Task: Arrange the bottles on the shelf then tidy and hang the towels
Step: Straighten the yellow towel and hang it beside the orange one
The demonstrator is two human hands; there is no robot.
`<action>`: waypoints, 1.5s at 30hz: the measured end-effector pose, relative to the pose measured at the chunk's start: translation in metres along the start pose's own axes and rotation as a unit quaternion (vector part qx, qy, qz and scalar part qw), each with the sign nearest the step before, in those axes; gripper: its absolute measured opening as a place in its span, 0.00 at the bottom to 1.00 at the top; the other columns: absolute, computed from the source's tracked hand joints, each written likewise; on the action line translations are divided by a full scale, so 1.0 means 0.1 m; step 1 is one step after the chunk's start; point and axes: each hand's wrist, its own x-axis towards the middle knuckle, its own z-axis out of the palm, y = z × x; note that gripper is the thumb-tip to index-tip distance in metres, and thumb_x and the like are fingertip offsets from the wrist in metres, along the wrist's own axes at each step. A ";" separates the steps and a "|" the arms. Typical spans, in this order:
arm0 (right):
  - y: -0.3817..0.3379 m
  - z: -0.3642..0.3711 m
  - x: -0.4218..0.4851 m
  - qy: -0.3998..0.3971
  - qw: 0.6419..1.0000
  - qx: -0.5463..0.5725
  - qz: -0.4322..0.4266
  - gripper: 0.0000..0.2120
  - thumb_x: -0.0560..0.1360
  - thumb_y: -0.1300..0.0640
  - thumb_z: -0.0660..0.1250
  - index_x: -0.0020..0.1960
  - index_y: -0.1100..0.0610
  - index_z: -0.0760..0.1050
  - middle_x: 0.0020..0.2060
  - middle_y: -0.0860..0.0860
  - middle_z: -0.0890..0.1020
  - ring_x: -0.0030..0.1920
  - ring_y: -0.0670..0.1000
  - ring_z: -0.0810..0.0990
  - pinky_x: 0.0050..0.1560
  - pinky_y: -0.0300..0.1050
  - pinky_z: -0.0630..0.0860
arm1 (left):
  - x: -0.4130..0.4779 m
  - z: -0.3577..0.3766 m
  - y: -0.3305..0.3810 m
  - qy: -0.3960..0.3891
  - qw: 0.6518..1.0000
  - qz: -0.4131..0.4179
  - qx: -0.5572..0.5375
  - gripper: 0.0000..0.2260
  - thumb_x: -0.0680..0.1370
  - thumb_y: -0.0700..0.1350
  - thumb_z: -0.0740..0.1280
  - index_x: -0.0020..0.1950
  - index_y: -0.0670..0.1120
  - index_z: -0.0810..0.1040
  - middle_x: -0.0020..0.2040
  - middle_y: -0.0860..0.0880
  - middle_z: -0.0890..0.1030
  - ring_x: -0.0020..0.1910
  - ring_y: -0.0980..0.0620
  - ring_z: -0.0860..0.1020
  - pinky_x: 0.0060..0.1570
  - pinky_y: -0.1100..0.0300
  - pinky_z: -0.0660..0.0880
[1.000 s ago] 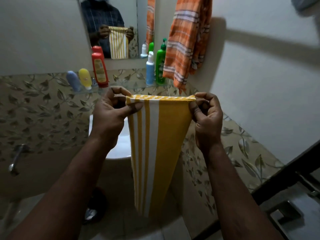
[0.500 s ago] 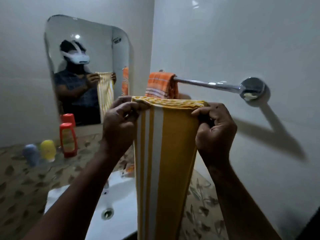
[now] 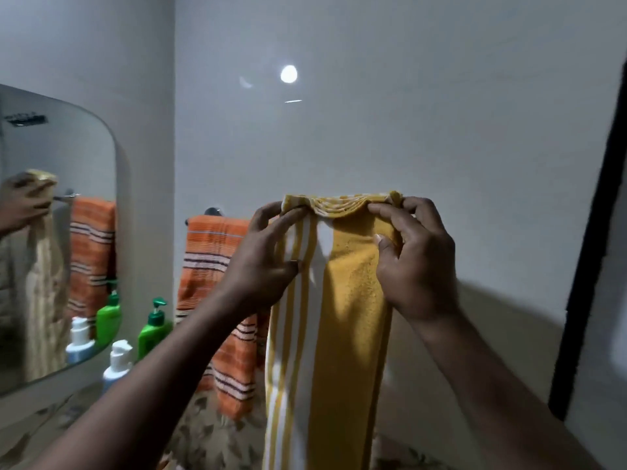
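Yellow striped towel (image 3: 346,317), held up by its top edge in both grips, before the white wall (image 3: 407,113).

Left grip (image 3: 268,262) pinches the upper left corner between thumb and fingers; right grip (image 3: 414,266) pinches the upper right corner, fingers curled over the bunched hem. The towel hangs straight down between them, folded lengthwise. Orange striped towel (image 3: 210,259) hangs just left, behind the left grip. Green pump bottle (image 3: 154,329) and white-capped bottle (image 3: 117,364) stand upright below the mirror (image 3: 61,157). Whether the yellow towel rests on a rail cannot be told.
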 end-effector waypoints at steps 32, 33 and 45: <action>-0.01 -0.22 0.04 0.004 0.986 -0.130 0.104 0.22 0.82 0.36 0.60 0.50 0.53 0.80 0.46 0.50 0.80 0.46 0.51 0.79 0.45 0.40 0.75 | 0.76 0.29 0.05 -0.123 0.924 -0.017 0.360 0.28 0.86 0.62 0.45 0.43 0.47 0.75 0.44 0.46 0.77 0.45 0.45 0.77 0.47 0.51 0.72; -0.04 -0.23 -0.14 0.058 0.987 -0.096 0.119 0.16 0.81 0.40 0.66 0.47 0.53 0.78 0.40 0.47 0.80 0.40 0.47 0.79 0.40 0.33 0.72 | 0.74 0.29 0.03 -0.115 0.928 -0.011 0.354 0.28 0.86 0.62 0.45 0.44 0.48 0.76 0.43 0.46 0.77 0.45 0.45 0.77 0.47 0.51 0.73; -0.12 0.14 -0.61 -0.078 0.927 0.126 0.345 0.19 0.71 0.38 0.77 0.47 0.54 0.83 0.40 0.49 0.88 0.41 0.52 0.87 0.45 0.60 0.85 | 0.66 0.31 -0.01 -0.086 0.938 0.006 0.336 0.29 0.87 0.62 0.45 0.60 0.49 0.83 0.55 0.44 0.84 0.48 0.44 0.78 0.45 0.52 0.71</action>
